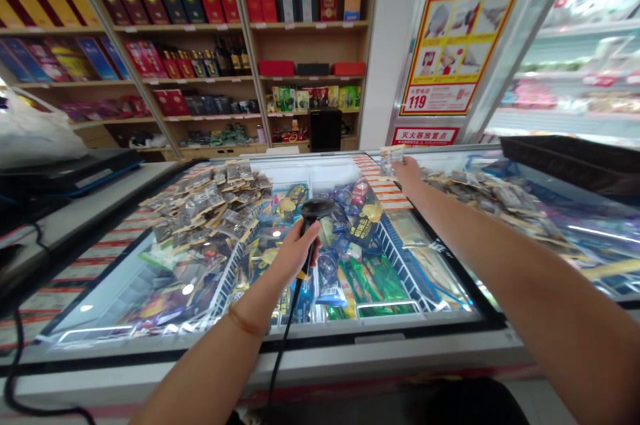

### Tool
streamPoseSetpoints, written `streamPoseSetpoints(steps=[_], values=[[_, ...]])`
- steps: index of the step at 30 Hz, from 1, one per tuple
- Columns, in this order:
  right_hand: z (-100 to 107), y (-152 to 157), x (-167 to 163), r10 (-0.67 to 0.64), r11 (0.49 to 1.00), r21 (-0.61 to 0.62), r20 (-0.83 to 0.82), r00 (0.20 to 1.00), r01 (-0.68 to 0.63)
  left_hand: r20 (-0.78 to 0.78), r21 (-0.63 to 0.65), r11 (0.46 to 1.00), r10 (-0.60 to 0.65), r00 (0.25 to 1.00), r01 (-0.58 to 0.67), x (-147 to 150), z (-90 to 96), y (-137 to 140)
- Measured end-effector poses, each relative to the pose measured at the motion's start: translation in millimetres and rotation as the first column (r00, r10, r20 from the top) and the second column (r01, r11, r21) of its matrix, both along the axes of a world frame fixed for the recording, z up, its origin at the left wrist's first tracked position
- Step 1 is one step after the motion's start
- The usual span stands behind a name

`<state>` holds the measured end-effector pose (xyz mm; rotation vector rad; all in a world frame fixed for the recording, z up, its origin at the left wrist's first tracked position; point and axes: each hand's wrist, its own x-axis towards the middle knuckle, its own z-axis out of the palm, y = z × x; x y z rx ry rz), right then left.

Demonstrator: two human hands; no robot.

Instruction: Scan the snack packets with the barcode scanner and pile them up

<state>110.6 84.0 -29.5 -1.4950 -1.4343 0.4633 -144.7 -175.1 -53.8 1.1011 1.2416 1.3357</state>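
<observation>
My left hand (299,250) is wrapped round the handle of a black barcode scanner (317,208), its head up and its cord trailing down toward me. Beneath it, under the glass, lie bagged frozen goods (367,222) in white wire baskets (395,255). At the far edge of the freezer, my right hand (410,174) pinches a small clear packet (391,162) with dark contents. Similar packets are piled on the glass at the left (200,202), and another heap of packets (493,195) lies to the right of my right forearm.
A long black tray (575,162) rests on the freezer at the right. To the left, a plastic bag (37,128) sits on a dark device (75,172) beside a hanging black cable (20,352). Shelves of boxes (305,25) stand behind, next to a red poster (467,32).
</observation>
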Motion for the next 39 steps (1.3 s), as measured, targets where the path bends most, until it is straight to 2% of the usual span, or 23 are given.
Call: streamPoseSetpoints(steps=[3,5,6,9,14,18,26,33,39], values=[[-6,-18,-64,0.095,0.995,-0.001,-0.139,0.986,-0.096,0.017,0.019,1.0,0.022,1.0,-0.022,-3,2.2,-3],[-19,-35,-104,0.247,0.96,-0.02,-0.402,0.882,-0.278,0.023,0.025,0.999,0.041,0.999,-0.041,-6,3.0,-4],[-27,-43,-119,0.291,0.937,-0.033,-0.481,0.827,-0.349,0.022,0.025,0.998,0.05,0.998,-0.051,-8,3.0,-5],[-47,-61,-143,0.376,0.878,-0.042,-0.555,0.742,-0.476,0.014,0.014,0.997,0.071,0.997,-0.071,-12,2.0,-5],[-57,-63,-138,0.404,0.842,-0.032,-0.626,0.667,-0.539,0.009,-0.038,0.995,0.093,0.996,-0.093,-16,0.9,-3],[-55,-60,-134,0.412,0.817,-0.02,-0.679,0.608,-0.576,-0.051,-0.004,1.0,0.03,0.998,-0.03,-15,3.4,-7],[-55,-62,-137,0.443,0.803,-0.004,-0.666,0.6,-0.597,-0.14,0.044,0.998,-0.036,0.989,0.042,-12,1.2,-9],[-57,-62,-136,0.482,0.806,-0.006,-0.572,0.664,-0.591,-0.17,0.038,0.997,-0.059,0.984,0.067,-12,-5.2,-6],[-57,-63,-136,0.496,0.792,0.008,-0.591,0.636,-0.611,-0.194,0.032,0.996,-0.072,0.978,0.08,-13,-1.8,-7]])
